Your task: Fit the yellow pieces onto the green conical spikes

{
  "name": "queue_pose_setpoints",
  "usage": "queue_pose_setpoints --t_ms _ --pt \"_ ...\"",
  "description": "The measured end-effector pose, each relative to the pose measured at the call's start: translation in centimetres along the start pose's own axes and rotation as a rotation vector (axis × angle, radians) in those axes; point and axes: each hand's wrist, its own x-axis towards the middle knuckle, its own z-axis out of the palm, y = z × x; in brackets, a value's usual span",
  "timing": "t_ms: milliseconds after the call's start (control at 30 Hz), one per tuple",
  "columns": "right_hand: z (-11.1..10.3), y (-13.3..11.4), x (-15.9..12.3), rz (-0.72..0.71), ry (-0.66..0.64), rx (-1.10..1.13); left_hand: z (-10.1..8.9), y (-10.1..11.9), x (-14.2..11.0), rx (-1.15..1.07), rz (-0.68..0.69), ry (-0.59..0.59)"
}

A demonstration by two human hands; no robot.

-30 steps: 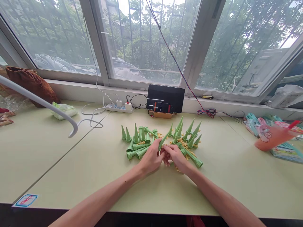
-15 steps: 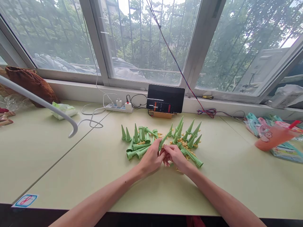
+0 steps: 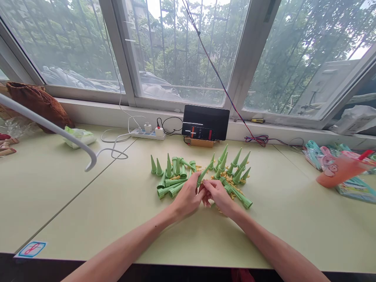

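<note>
My left hand (image 3: 188,194) is closed round a green plastic watering spike (image 3: 203,174), which tilts with its point up and to the right. My right hand (image 3: 219,194) is closed in a pinch against the left fingertips, near the base of that spike. Whatever lies between the right fingers is hidden. On the left, several green spikes (image 3: 168,167) stand upright and others (image 3: 178,188) lie on their sides with hollow ends showing. More upright spikes (image 3: 235,160) stand on the right among small yellow plastic pieces (image 3: 238,190), partly covered by lying spikes (image 3: 243,199).
Behind the spikes a dark tablet (image 3: 205,119) leans on a cardboard stand. A power strip (image 3: 148,135) with white cables sits to its left. At right are a tilted orange drink cup (image 3: 337,170) and wrapped packs. A white curved bar (image 3: 58,127) crosses the left side.
Both hands stay in nearly the same place, with only slight finger movement at the base of the held spike. The piles around them look unchanged.
</note>
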Motion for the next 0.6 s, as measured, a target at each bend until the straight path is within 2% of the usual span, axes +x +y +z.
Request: queue_pose_setpoints --t_ms 200,600 --pt "-0.01 0.13 -0.15 -0.025 0.016 -0.039 -0.01 0.08 0.01 0.02 0.009 0.015" --pt "0.11 -0.11 -0.37 -0.095 0.054 -0.259 0.0 0.26 0.03 0.004 0.025 0.025"
